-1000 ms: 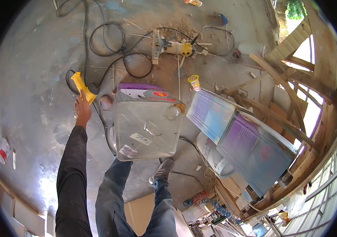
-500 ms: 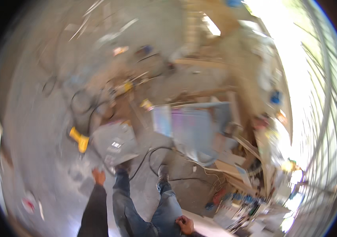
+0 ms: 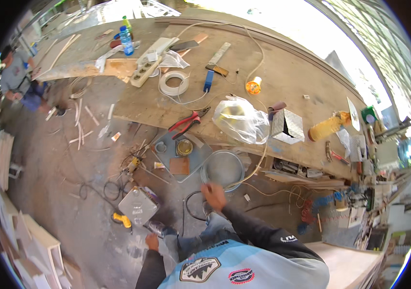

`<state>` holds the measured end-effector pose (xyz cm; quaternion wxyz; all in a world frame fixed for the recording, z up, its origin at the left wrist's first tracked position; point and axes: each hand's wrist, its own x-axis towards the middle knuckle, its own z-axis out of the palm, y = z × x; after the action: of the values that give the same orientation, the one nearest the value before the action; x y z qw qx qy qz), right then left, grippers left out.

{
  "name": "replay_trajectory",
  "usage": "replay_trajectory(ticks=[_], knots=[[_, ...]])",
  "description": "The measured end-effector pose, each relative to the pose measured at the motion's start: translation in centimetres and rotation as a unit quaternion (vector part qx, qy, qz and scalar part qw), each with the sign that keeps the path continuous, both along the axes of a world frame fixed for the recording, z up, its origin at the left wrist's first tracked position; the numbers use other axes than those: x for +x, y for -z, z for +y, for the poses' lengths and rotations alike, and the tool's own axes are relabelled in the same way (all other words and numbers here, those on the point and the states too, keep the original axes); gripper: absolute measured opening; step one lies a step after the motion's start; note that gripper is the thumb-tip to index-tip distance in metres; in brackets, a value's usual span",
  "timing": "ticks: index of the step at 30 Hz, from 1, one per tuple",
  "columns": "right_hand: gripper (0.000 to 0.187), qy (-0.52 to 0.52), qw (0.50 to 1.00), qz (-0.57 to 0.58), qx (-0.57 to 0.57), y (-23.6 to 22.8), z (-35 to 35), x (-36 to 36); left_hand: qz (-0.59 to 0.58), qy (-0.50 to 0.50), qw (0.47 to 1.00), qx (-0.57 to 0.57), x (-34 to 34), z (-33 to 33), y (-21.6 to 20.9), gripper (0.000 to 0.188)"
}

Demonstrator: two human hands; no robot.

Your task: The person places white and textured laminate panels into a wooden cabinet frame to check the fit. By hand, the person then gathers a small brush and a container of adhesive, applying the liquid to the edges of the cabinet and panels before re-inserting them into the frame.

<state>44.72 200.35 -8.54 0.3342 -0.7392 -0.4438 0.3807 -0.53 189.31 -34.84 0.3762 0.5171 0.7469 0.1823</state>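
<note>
Yellow power tool [image 3: 123, 220] on floor, just beside square metal can [image 3: 138, 207], near left hand but apart from it. Left hand [image 3: 152, 241]: fingers look bent, too small to tell if pinching. Right hand [image 3: 214, 196] at near edge of round tub [image 3: 223, 169], fingers partly curled, can't tell if gripping. Red-handled pliers [image 3: 184, 126] on wooden workbench [image 3: 142, 107] ahead.
</note>
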Motion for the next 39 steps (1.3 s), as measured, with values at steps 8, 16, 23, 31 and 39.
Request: replay_trajectory(ticks=[8,16,23,31,39], knots=[[0.052,-0.047,0.912,-0.374,0.162,-10.0,21.8,0.4,-0.133,-0.195,0.972,0.010,14.7,-1.0,-12.8,0.024],[0.034,0.000,0.923,-0.371,0.106,-6.7,21.7,-0.3,-0.313,-0.512,0.799,-0.052,14.1,-8.8,-14.9,0.019],[0.051,0.009,0.949,0.045,0.311,-4.9,14.1,1.5,-0.189,-0.496,0.840,-0.113,11.0,-8.3,-7.3,0.023],[0.051,0.029,0.772,0.596,-0.221,-6.8,-2.7,-7.1,0.093,-0.193,0.971,-0.108,11.6,9.8,-4.4,0.041],[0.037,-0.231,0.917,0.171,-0.277,10.4,-5.7,-15.6,0.227,-0.113,0.958,-0.137,9.2,17.2,5.6,0.082]])
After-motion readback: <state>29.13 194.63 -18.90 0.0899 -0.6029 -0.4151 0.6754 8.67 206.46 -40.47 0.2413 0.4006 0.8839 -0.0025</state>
